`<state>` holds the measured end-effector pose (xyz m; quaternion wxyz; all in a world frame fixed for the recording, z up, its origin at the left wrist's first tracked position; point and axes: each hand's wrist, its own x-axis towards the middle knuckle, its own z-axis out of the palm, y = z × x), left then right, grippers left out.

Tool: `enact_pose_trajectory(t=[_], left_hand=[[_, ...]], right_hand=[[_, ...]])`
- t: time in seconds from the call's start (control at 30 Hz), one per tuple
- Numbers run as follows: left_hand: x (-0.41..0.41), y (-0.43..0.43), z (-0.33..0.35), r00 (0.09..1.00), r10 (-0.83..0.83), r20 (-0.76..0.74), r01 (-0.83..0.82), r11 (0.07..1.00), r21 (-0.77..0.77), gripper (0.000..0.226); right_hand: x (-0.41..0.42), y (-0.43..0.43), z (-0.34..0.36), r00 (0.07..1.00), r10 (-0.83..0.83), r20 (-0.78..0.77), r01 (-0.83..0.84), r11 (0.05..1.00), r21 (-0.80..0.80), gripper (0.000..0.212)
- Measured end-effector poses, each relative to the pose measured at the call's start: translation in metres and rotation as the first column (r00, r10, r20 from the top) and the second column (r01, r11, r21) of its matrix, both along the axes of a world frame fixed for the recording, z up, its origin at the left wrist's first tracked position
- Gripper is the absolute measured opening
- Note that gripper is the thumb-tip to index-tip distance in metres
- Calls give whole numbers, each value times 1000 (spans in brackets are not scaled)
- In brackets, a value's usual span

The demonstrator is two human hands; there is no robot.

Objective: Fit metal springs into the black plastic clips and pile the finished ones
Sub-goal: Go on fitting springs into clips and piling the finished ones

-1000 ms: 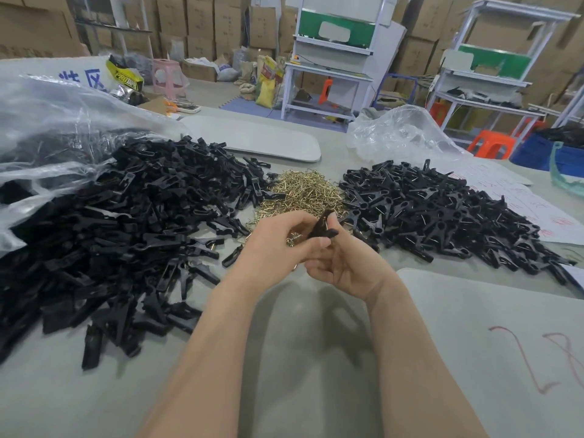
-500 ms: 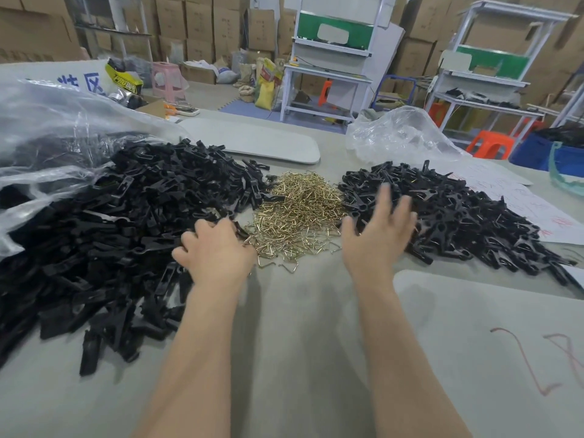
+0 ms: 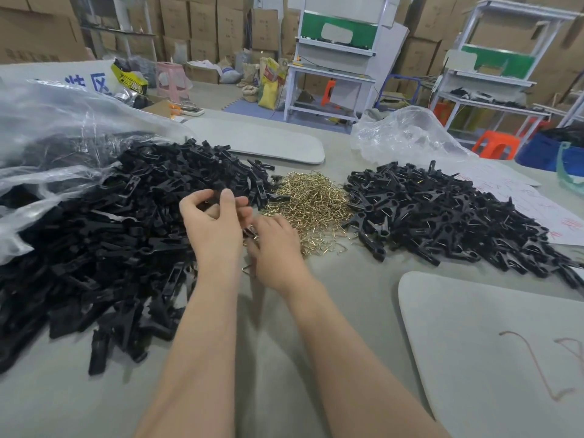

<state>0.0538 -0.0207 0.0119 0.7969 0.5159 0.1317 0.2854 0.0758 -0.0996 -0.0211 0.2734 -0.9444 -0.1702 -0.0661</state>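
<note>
My left hand [image 3: 215,226] sits at the inner edge of the big heap of loose black plastic clips [image 3: 110,232]. Its fingers are curled, with thumb and forefinger drawn toward each other. Black against black, I cannot tell whether a clip is already between them.

My right hand [image 3: 275,248] lies just beside it, low over the near left fringe of the small mound of brass-coloured wire springs [image 3: 313,200]. Its fingertips are hidden behind the left hand, so I cannot tell if they have a spring.

I judge this to be the pick-up for the next clip. To do it well I should take just 1 clip and 1 spring, not a tangle. I should turn the clip so its seat faces the spring before pressing home. 1 stray bent spring [image 3: 249,269] lies on the grey tabletop [image 3: 316,311] near my right wrist and is easy to take.

The pile of finished black clips with springs fitted [image 3: 442,216] lies to the right of the springs, well apart from both hands. A crumpled clear plastic bag [image 3: 47,137] lies behind the loose heap.

0.5 s ago my hands were apart, the right one spread over the edge of the finished pile. It has since come back across the springs to meet the left.
</note>
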Motion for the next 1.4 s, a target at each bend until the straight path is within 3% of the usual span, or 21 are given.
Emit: enact_pose_trajectory(t=[0.13, 0.2, 0.3, 0.47, 0.57, 0.63, 0.7, 0.77, 0.83, 0.9, 1.0, 1.1, 1.2, 1.4], left_hand=[[7, 0, -8, 998, 33, -58, -31, 999, 32, 17], [7, 1, -8, 996, 34, -78, -37, 998, -41, 22], [10, 0, -9, 996, 37, -81, -50, 986, -162, 30], [9, -5, -12, 999, 16, -34, -19, 996, -86, 25], [9, -7, -14, 999, -24, -43, 23, 999, -23, 40], [10, -10, -16, 993, -78, -92, 84, 994, 69, 42], [11, -17, -18, 981, -77, -179, 137, 926, 352, 28], [9, -27, -21, 976, -58, -211, 174, 787, 592, 13], [6, -37, -23, 975, -98, -202, 210, 716, 666, 7], [5, -43, -23, 972, -143, -188, 233, 706, 669, 11], [7, -45, -23, 960, -199, -197, 278, 759, 589, 9], [9, -45, -23, 964, -162, -209, 257, 760, 597, 11], [8, -44, -25, 946, -209, -248, 306, 830, 467, 6], [9, -46, -25, 920, -293, -262, 374, 855, 358, 17]], right_hand=[[10, 26, 4, 992, -30, -121, 23, 998, -58, 40], [12, 33, 3, 984, -66, -165, 50, 993, -103, 35], [12, 31, -2, 984, -171, -46, 166, 981, -98, 29], [7, 21, -3, 970, -235, 59, 237, 971, -20, 16], [3, 5, 7, 966, -251, 58, 224, 931, 288, 15], [1, -14, 20, 971, -239, -21, 204, 778, 594, 21], [-3, -36, 31, 984, -141, -112, 173, 573, 801, 23], [-10, -54, 32, 991, -53, -124, 134, 500, 856, 24], [-17, -60, 23, 992, -77, -99, 125, 559, 819, 25], [-20, -61, 14, 980, -187, -71, 172, 610, 773, 22], [-19, -57, 9, 957, -290, 6, 195, 659, 726, 18], [-21, -52, 8, 957, -277, 83, 157, 738, 656, 23], [-22, -50, 7, 952, -277, 129, 156, 806, 572, 30], [-22, -59, 10, 937, -320, 143, 194, 814, 547, 29]])
